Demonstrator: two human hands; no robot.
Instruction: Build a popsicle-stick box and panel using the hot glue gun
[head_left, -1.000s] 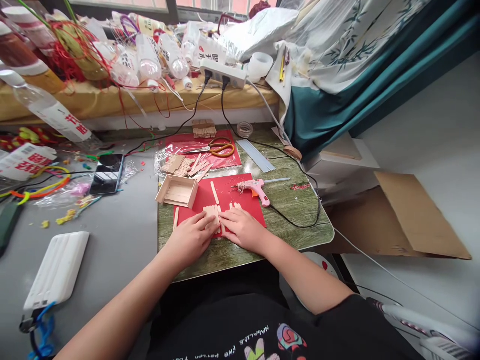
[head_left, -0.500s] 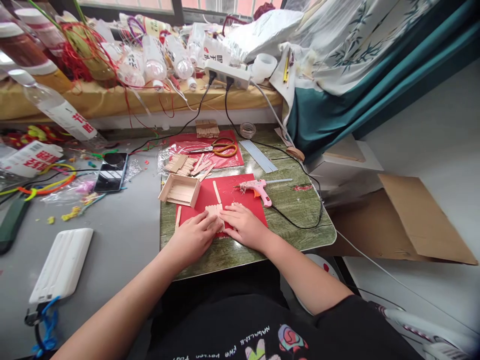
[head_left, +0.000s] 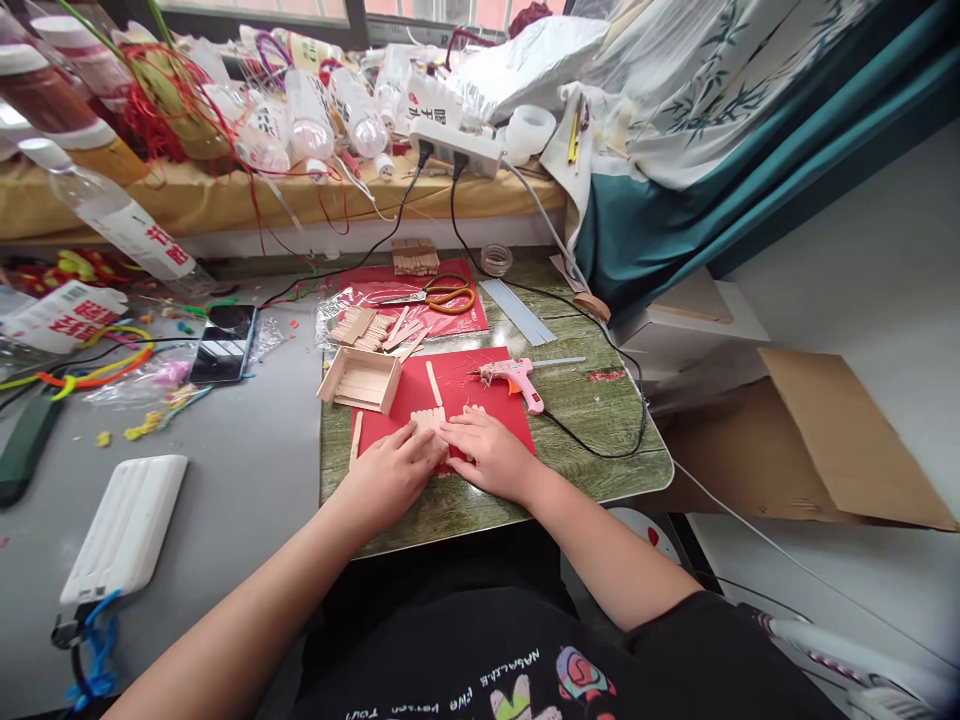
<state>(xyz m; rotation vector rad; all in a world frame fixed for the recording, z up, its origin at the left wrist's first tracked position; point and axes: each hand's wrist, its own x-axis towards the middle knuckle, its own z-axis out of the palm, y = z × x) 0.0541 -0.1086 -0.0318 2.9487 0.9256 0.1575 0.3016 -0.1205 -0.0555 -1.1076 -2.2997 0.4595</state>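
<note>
Over the green, wood-patterned surface (head_left: 600, 400), the left forearm (head_left: 255, 600) and the right forearm (head_left: 592, 540) reach forward from the two lower sides and slope inward, so the hands are close to each other above the near part of a red sheet (head_left: 409, 385); the left hand (head_left: 394, 465), palm down, lies on a row of flat wooden sticks (head_left: 428, 419), and the right hand (head_left: 491, 450), also palm down, lies at the right side of this row; the fingers of each hand are narrow together and touch the wood from above; whether they pinch any stick, one cannot tell, because the hands cover the near part of the row. The row itself is flat on the red sheet, directly before the person; at the far left part of the sheet stands a small wooden box (head_left: 364, 380), open at the top; beyond the right hand lies a pink glue gun (head_left: 516, 374), and its black cable (head_left: 600, 456) curves over the surface; farther back are scissors (head_left: 424, 297) with brownish handles; nearer than these lies a bundle of sticks (head_left: 360, 328); one loose stick (head_left: 434, 384) lies just beyond the row, pointing away from it.
</note>
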